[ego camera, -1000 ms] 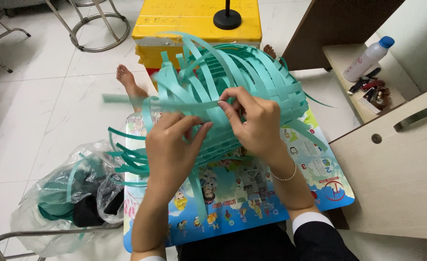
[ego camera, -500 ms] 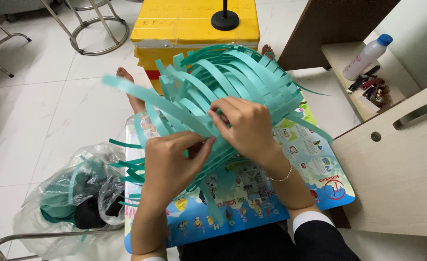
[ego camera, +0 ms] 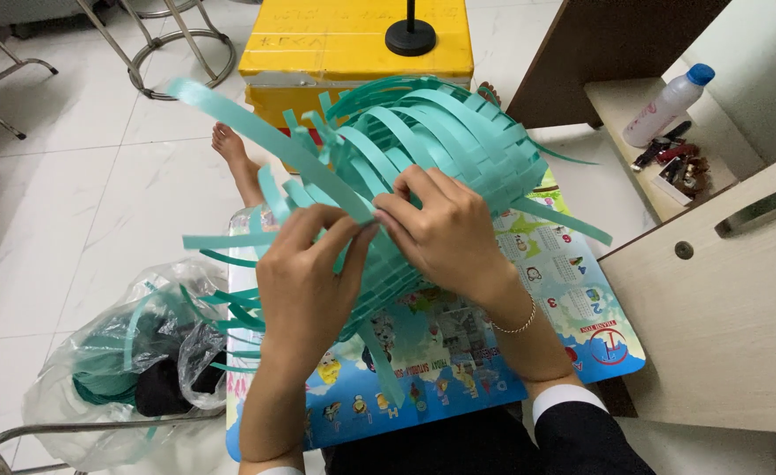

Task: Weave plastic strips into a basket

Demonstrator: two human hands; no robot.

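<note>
Glossy white floor tiles [ego camera: 71, 185] are spreading out around us, pale and hard, and at the far left we are seeing the thin metal legs of a chair [ego camera: 1, 53]. Low on the left a crinkled clear plastic bag [ego camera: 115, 369] is slumping on the tiles, with loops of teal strip and something dark bundled inside it. Moving right, we are looking at a colourful printed mat [ego camera: 458, 369], smooth and flat, lying on our lap and showing cartoon pictures.

Over the mat we are holding a half-woven basket [ego camera: 458, 149] made of flat teal plastic strips. Its right flank is showing a tight over-and-under weave, while its upper part is arching into loose ribs and its left side is fraying into free ends. One long loose strip [ego camera: 256, 127] is slanting up to the left.

Our left hand [ego camera: 304, 281] is curled, its fingertips pinching that strip where it meets the weave. Our right hand [ego camera: 445, 233], just beside it and nearly touching, is bent over the basket's wall with its fingers gripping the strips; a thin bracelet [ego camera: 515, 324] is circling the wrist.

Behind the basket a yellow box [ego camera: 353, 44] is carrying a round black stand base [ego camera: 410, 37]. To the right, pale wooden furniture [ego camera: 722, 308] is standing, and a white bottle with a blue cap [ego camera: 669, 104] is lying on a shelf.
</note>
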